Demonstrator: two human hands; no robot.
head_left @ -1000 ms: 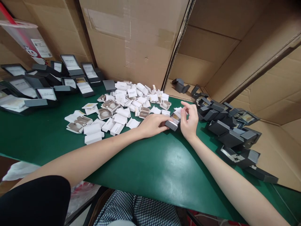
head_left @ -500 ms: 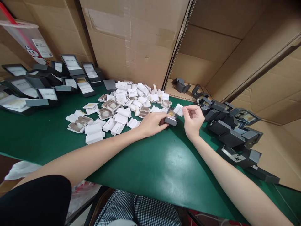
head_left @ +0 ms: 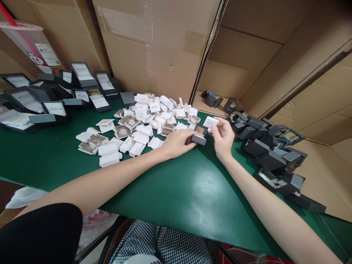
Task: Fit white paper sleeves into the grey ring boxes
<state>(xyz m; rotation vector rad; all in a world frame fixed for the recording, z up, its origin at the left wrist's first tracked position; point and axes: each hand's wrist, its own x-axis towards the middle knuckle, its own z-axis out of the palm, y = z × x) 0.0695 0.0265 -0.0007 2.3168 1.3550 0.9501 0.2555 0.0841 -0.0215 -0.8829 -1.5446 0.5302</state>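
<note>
My left hand grips a small dark grey box that rests on the green table; the box is open at the top with a tan insert showing. My right hand pinches a small white card just above and to the right of the box. Behind both hands lies a heap of white cards and tan inserts.
A pile of dark grey boxes lies at the right, spilling from a cardboard carton. Open grey boxes with white cards stand at the far left. Cardboard walls close the back. A white cloth hangs below the table's left edge.
My right hand has lifted the white card off the box and moved it up and to the right. My left hand has shifted the box slightly left and away.
</note>
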